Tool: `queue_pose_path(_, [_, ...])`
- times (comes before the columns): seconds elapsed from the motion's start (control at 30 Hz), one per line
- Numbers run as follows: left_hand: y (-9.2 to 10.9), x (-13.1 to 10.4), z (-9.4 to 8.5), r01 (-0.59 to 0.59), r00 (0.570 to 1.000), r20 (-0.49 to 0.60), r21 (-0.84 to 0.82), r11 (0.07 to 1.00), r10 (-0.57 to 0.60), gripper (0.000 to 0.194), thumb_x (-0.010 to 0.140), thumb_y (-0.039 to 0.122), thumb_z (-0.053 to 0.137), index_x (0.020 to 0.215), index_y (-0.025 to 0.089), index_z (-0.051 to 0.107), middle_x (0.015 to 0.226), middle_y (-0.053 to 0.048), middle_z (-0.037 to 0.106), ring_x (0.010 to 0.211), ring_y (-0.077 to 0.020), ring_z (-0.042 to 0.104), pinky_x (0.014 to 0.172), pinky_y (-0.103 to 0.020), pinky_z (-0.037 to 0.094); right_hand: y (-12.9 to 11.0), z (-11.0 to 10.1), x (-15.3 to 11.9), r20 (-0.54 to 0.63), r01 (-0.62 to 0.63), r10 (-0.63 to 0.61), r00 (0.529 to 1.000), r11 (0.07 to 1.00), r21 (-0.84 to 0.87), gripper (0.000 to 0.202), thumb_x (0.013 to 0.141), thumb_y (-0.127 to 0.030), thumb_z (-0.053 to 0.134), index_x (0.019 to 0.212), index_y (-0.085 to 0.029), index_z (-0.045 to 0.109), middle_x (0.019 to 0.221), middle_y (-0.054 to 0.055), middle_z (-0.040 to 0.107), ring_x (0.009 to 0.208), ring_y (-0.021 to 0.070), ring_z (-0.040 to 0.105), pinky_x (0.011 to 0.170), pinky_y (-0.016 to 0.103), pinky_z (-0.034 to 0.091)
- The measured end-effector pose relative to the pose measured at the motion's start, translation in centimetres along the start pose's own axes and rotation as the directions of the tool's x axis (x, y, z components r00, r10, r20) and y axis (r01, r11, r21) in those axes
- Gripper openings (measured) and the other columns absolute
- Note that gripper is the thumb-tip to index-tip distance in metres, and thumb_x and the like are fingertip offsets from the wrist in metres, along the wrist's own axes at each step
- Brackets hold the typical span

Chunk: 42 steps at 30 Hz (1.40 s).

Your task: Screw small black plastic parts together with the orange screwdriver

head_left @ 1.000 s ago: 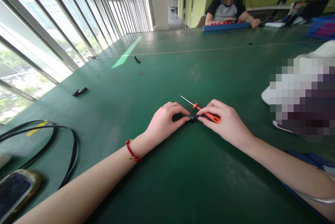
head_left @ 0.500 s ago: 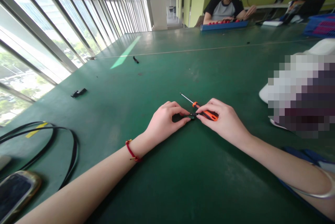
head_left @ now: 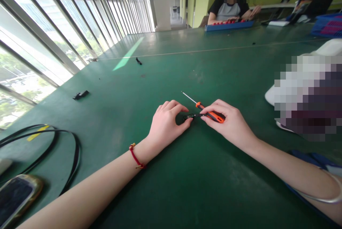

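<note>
The left hand, finger and thumb parted about the part lying between both hands, should steady it while the right hand, grasping screwdriver and black piece, moves gently.

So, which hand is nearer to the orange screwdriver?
Right: the right hand holds the screwdriver; the left hand is left of its handle, not touching it.
</note>
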<state>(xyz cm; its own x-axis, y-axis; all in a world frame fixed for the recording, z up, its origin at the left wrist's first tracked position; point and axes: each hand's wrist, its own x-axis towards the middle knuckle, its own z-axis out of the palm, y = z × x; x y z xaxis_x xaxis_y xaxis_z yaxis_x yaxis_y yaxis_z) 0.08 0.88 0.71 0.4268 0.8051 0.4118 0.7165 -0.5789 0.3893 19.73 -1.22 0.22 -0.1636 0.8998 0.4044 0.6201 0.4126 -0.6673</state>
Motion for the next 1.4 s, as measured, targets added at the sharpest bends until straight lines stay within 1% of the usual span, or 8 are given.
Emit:
queue_pose_path(0.17, [-0.1,0.1,0.0,-0.164,0.986,-0.036,-0.105,0.981,0.161,0.021,0.081,0.034,0.060,0.095,0.019,0.066,0.095,-0.005,0.064,0.087,-0.0179,0.056,0.080,-0.033,0.044,-0.2,0.0,0.0,0.010,0.065,-0.065,0.998,0.996,0.055,0.009,0.077,-0.018,0.063,0.085,-0.020,0.067,0.083,0.002,0.057,0.078,0.0155,0.060,0.072,0.028,0.046])
queue_pose_path(0.47, [-0.2,0.1,0.0,-0.215,0.976,-0.076,-0.141,0.966,0.205,0.012,0.080,0.029,0.061,0.086,0.021,0.069,0.087,-0.002,0.067,0.082,-0.0162,0.057,0.077,-0.032,0.045,-0.3,0.0,-0.1,0.030,0.106,-0.109,0.994,0.991,0.077,0.011,0.077,-0.015,0.063,0.086,-0.020,0.066,0.084,0.001,0.056,0.077,0.0131,0.058,0.072,0.026,0.045])
queue_pose_path(0.87, [0.7,-0.1,-0.2,-0.171,0.983,-0.088,-0.075,0.982,0.164,0.008,0.077,0.024,0.060,0.080,0.020,0.066,0.083,-0.001,0.068,0.080,-0.0160,0.057,0.076,-0.031,0.045,-0.2,0.0,-0.1,0.011,0.135,-0.136,0.991,0.988,0.070,0.010,0.077,-0.015,0.063,0.085,-0.021,0.065,0.083,0.001,0.055,0.077,0.0139,0.058,0.073,0.027,0.046])
queue_pose_path(1.0, [1.0,-0.2,-0.3,-0.084,0.991,-0.108,-0.022,0.996,0.081,0.008,0.077,0.024,0.059,0.077,0.020,0.066,0.087,-0.002,0.067,0.083,-0.0167,0.058,0.079,-0.033,0.044,-0.2,-0.1,-0.1,-0.079,0.093,-0.088,0.993,0.993,0.073,0.021,0.075,-0.019,0.064,0.096,-0.021,0.060,0.092,0.002,0.053,0.079,0.0141,0.058,0.073,0.028,0.047])
queue_pose_path(1.1, [1.0,-0.4,0.0,-0.052,0.996,-0.066,0.007,0.999,0.052,0.008,0.075,0.024,0.059,0.076,0.020,0.066,0.094,-0.001,0.068,0.085,-0.0172,0.058,0.080,-0.033,0.045,-0.1,-0.1,0.0,-0.116,0.036,-0.025,0.993,0.995,0.097,0.023,0.075,-0.020,0.063,0.097,-0.021,0.057,0.096,0.002,0.053,0.074,0.0124,0.057,0.070,0.028,0.048])
queue_pose_path(1.23, [0.9,-0.6,0.5,-0.050,0.998,0.038,0.034,0.998,0.049,0.010,0.075,0.023,0.057,0.077,0.022,0.067,0.098,0.001,0.068,0.088,-0.0180,0.059,0.080,-0.032,0.047,0.1,0.1,0.0,-0.103,0.013,-0.004,0.995,0.995,0.095,0.019,0.075,-0.019,0.061,0.094,-0.021,0.057,0.095,0.002,0.054,0.079,0.0140,0.057,0.074,0.029,0.048])
queue_pose_path(1.33, [0.8,-0.3,-0.4,-0.046,0.997,0.073,0.082,0.996,0.040,0.014,0.077,0.024,0.054,0.080,0.022,0.068,0.096,0.001,0.069,0.088,-0.0176,0.059,0.078,-0.030,0.048,0.2,0.0,-0.1,-0.104,0.010,0.000,0.995,0.995,0.095,0.021,0.075,-0.017,0.059,0.095,-0.021,0.057,0.096,0.003,0.056,0.084,0.0150,0.057,0.077,0.029,0.047])
queue_pose_path(1.4, [0.2,0.1,-2.1,-0.020,0.998,0.060,0.146,0.989,0.011,0.016,0.078,0.024,0.053,0.081,0.022,0.069,0.097,0.000,0.069,0.089,-0.0180,0.060,0.078,-0.029,0.047,0.2,0.0,-0.1,-0.094,-0.021,0.032,0.995,0.992,0.121,0.023,0.074,-0.017,0.059,0.097,-0.022,0.057,0.100,0.003,0.058,0.087,0.0157,0.058,0.079,0.029,0.046])
